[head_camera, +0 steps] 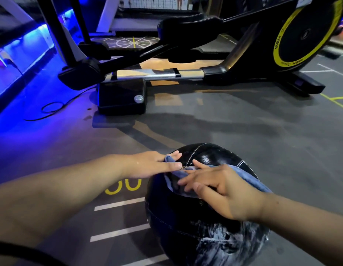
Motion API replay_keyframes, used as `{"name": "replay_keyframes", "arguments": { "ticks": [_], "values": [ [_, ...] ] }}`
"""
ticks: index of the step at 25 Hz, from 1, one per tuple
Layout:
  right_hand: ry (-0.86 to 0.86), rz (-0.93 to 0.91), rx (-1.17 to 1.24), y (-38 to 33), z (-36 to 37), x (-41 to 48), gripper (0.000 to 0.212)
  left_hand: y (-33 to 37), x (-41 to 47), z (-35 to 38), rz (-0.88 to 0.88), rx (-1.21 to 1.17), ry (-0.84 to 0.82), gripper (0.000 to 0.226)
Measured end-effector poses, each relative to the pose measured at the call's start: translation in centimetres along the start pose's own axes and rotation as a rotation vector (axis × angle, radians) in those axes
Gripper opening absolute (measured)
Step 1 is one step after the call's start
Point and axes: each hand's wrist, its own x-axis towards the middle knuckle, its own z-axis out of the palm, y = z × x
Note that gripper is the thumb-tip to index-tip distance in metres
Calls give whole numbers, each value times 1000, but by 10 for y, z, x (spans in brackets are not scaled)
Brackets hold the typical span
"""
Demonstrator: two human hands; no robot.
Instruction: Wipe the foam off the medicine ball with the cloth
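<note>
Closest to us, white foam streaks the near lower face of the black medicine ball, which sits on the grey gym floor in front of an elliptical trainer. A blue cloth lies draped over the ball's crown. Our left hand pinches one corner of it between nearly straight fingers at the ball's upper left. Our right hand lies on top of it with fingers spread and flat. We judge the job to be early or midway: the far upper panel looks dark and glossy with no foam we can see, while the smeared near panel is plainly not wiped. The ball's underside and far side are hidden from us, and its lower edge is cut off by the frame. We also cannot tell what lies under the cloth and our right palm, or whether the glossy panel is wet.
</note>
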Motion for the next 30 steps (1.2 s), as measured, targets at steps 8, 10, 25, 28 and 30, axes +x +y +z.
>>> {"name": "replay_keyframes", "arguments": {
  "ticks": [8,10,25,28,30],
  "values": [
    [30,325,-416,23,-29,-31,84,-21,2,21,51,-19,183,44],
    [-80,272,-390,30,-29,-51,87,-29,-1,23,49,68,148,42],
    [-8,549,-449,6,-60,-19,43,2,-9,13,-3,439,78,57],
    [-370,757,-451,0,-79,-34,57,-1,-10,9,-35,440,81,58],
    [-438,792,-481,1,-81,-39,46,-7,-10,9,-40,449,76,58]
  ]
}}
